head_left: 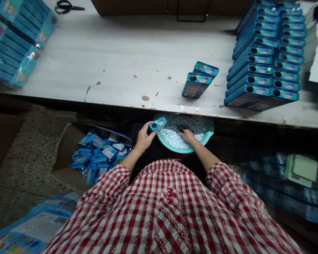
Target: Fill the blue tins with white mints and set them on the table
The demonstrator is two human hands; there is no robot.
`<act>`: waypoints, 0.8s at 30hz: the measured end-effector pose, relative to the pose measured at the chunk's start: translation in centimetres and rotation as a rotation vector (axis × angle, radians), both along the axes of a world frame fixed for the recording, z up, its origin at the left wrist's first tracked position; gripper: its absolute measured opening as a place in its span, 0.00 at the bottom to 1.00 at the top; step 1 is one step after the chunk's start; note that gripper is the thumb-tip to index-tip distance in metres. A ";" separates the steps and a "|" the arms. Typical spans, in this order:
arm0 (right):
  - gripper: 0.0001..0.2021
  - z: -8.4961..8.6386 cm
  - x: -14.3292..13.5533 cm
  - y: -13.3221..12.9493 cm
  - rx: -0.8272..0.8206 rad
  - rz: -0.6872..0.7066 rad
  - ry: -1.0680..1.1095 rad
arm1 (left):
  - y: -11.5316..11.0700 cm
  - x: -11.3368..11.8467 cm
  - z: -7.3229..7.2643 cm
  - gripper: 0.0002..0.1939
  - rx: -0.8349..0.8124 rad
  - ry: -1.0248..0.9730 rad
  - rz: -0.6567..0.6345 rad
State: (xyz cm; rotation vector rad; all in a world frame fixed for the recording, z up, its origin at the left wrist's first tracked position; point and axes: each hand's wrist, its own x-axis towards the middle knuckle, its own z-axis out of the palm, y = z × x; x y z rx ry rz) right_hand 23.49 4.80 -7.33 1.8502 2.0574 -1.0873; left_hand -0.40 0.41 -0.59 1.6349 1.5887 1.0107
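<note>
My left hand is closed around a small blue candy box, its printed end with a dark round spot facing up, at the left rim of a turquoise basin. Small white candies fill much of the basin. My right hand reaches in among them, its fingers closed on a small dark object whose kind I cannot make out. On the table just beyond the basin stand two upright blue boxes, one behind the other.
Rows of blue boxes stand at the table's right. Plastic-wrapped packs and black scissors lie at the left. Below, a cardboard carton holds loose blue boxes. The white table's front edge runs above the basin.
</note>
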 end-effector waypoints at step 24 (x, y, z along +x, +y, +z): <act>0.14 20.1 -0.7 -1.1 0.177 0.380 -0.313 | 0.5 5.5 -1.7 0.23 0.056 0.182 -0.266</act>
